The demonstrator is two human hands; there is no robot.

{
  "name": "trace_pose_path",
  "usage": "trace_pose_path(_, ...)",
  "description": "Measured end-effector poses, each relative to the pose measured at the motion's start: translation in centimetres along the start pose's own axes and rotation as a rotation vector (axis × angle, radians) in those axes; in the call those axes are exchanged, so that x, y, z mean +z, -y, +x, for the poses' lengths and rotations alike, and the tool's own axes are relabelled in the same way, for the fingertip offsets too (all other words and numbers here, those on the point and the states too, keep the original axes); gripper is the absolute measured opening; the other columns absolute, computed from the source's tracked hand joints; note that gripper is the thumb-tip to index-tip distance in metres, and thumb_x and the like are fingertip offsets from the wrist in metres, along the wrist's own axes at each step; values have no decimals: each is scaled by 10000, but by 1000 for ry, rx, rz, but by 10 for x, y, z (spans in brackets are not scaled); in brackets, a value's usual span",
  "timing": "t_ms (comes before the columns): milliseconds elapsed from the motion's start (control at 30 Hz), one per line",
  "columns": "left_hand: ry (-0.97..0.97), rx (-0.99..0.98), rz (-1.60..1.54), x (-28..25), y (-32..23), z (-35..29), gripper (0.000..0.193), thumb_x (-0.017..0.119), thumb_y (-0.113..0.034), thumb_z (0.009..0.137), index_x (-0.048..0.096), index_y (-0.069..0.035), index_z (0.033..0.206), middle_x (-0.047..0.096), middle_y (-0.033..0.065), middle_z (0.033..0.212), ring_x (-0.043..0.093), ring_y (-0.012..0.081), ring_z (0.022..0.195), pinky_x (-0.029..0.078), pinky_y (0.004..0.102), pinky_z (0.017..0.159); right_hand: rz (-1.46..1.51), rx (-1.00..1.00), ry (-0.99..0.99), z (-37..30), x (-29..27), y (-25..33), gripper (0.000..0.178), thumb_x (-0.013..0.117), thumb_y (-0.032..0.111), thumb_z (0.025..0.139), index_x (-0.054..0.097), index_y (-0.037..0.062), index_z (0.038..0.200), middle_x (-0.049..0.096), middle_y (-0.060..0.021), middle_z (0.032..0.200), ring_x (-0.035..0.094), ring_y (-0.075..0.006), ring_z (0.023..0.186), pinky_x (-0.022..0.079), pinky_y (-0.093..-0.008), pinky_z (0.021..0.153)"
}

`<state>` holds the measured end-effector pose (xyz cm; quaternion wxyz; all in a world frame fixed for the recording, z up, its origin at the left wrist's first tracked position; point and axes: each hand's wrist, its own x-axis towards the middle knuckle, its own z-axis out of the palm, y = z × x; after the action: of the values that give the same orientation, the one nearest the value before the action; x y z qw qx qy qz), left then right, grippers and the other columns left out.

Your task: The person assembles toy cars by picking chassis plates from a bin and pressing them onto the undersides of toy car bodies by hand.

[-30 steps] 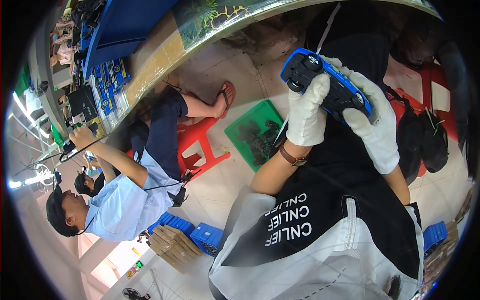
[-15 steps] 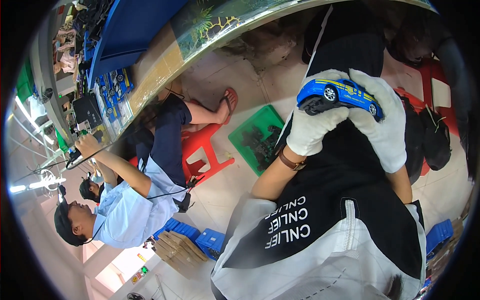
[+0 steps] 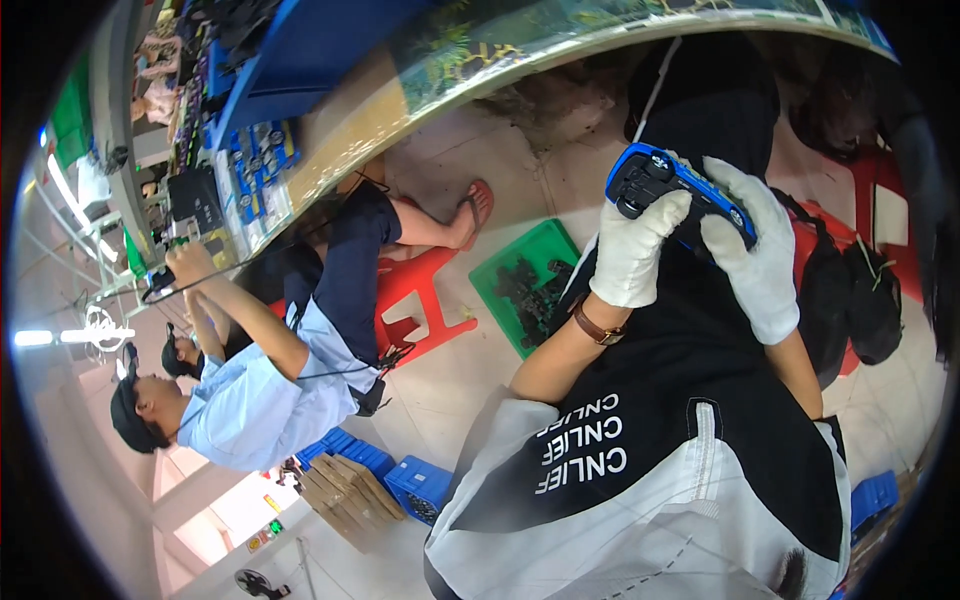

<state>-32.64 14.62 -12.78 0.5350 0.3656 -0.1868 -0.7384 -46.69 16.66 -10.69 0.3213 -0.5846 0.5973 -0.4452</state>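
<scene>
Down on the pale tiled floor, here's a green rectangular plastic tray (image 3: 550,235), tilted in view, with a jumble of small black parts (image 3: 525,295) heaped inside, too tangled to tell one from another. Further back there's a blue plastic crate (image 3: 412,474) beside a stack of brown cardboard (image 3: 345,498); something dark shows at the crate's side, but I can't make out what. And now the hands: a blue toy car with a black underside (image 3: 705,195) sits right between them, held up over the dark trousers, wheels and underside turned toward the wearer's face. The white-gloved left hand (image 3: 630,250) is partly closed on the near-left end, thumb laid along the underside. The white-gloved right hand (image 3: 755,255) curls half shut around the other end, fingers along the far side, thumb near the underside. Both hands have hold of that one car.
</scene>
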Motion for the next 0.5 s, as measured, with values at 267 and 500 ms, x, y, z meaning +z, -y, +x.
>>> trace_pose_path(267, -137, 157, 147, -2, -29, -23, 298, 701, -22, 803, 593, -47, 1080, 634, 8, 986, 597, 105, 896, 484, 265, 850, 58, -68, 192, 7, 7, 32, 353, 654, 148, 783, 600, -2, 1097, 606, -155, 954, 597, -310, 864, 463, -348, 763)
trace_pose_path(500, -173, 218, 23, -13, -43, -32, 358, 627, -183, 900, 498, -57, 1210, 558, -28, 1061, 509, 60, 962, 431, 227, 849, 139, -51, 307, 22, 23, 67, 368, 633, 126, 797, 593, -28, 1130, 607, -113, 991, 593, -235, 928, 450, -318, 844)
